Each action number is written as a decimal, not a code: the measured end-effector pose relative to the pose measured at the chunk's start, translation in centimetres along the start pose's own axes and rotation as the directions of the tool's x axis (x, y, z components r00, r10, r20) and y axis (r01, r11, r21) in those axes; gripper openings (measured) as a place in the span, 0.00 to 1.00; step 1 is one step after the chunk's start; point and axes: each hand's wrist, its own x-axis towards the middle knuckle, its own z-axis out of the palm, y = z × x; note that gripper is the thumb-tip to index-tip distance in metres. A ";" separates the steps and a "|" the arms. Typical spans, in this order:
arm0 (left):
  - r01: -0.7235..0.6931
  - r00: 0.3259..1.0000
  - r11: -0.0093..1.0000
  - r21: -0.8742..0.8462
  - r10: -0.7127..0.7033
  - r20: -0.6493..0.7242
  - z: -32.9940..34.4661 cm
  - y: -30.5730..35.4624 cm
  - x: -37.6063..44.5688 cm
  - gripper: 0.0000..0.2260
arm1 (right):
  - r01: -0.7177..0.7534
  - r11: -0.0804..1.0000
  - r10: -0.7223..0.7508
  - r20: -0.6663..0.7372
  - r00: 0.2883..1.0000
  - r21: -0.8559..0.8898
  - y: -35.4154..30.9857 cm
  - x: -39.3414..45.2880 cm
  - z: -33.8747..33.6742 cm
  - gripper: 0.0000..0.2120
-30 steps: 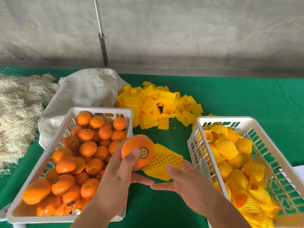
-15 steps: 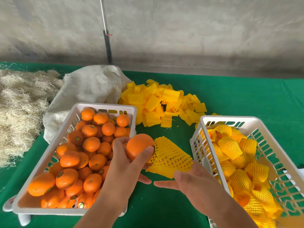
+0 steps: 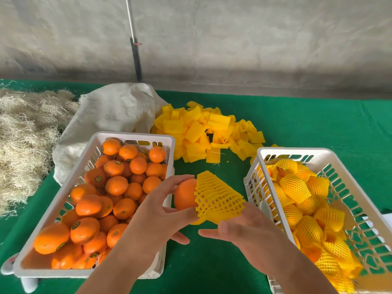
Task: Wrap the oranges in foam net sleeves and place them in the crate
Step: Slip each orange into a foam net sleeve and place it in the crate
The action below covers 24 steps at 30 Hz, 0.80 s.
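Here, a rough grey plastered wall [image 3: 233, 39] rises behind a table covered in green cloth [image 3: 307, 124]. A thin pole [image 3: 135, 58] stands against the wall. On the cloth's far left lies a heap of pale straw-like fibre [image 3: 23, 141], with a cream sack [image 3: 110, 113] just beside it. Two white slotted plastic crates sit near the viewer. The left crate [image 3: 93, 143] is full of bare oranges [image 3: 106, 198]. The right crate [image 3: 360, 177] holds oranges already wrapped in yellow foam net [image 3: 297, 198]. Between and behind the crates is a loose pile of flattened yellow sleeves [image 3: 203, 132].

In the gap between the crates, above the cloth, the left hand [image 3: 157, 219] grips a single orange [image 3: 184, 196], fingers curled over its top and thumb below. A stretched-open foam net sleeve [image 3: 218, 198] covers the orange's right side, its long axis running left to right, flaring wider toward the right crate. The right hand [image 3: 248, 228] holds the sleeve's wider end from below; its fingers are mostly hidden under the net, so the exact grip cannot be told.
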 end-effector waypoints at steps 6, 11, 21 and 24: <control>0.014 0.998 1.000 0.025 -0.016 0.054 -0.8 0.1 0.5 0.26 | -0.072 0.994 0.071 -0.015 0.997 -0.088 -0.8 0.2 -0.4 0.22; -0.068 0.988 0.998 0.009 0.066 0.141 -1.5 0.1 0.5 0.17 | -0.075 0.991 0.073 -0.022 0.997 -0.112 -1.6 0.3 -0.3 0.19; -0.011 0.988 0.974 0.227 0.046 -0.148 1.3 0.2 0.4 0.21 | -0.179 0.963 0.135 -0.216 0.967 -0.201 -1.7 1.0 1.2 0.16; 0.011 0.982 0.962 0.273 0.042 -0.186 1.8 -0.1 0.7 0.22 | -0.199 0.952 0.144 -0.236 0.961 -0.233 -1.5 1.4 1.7 0.16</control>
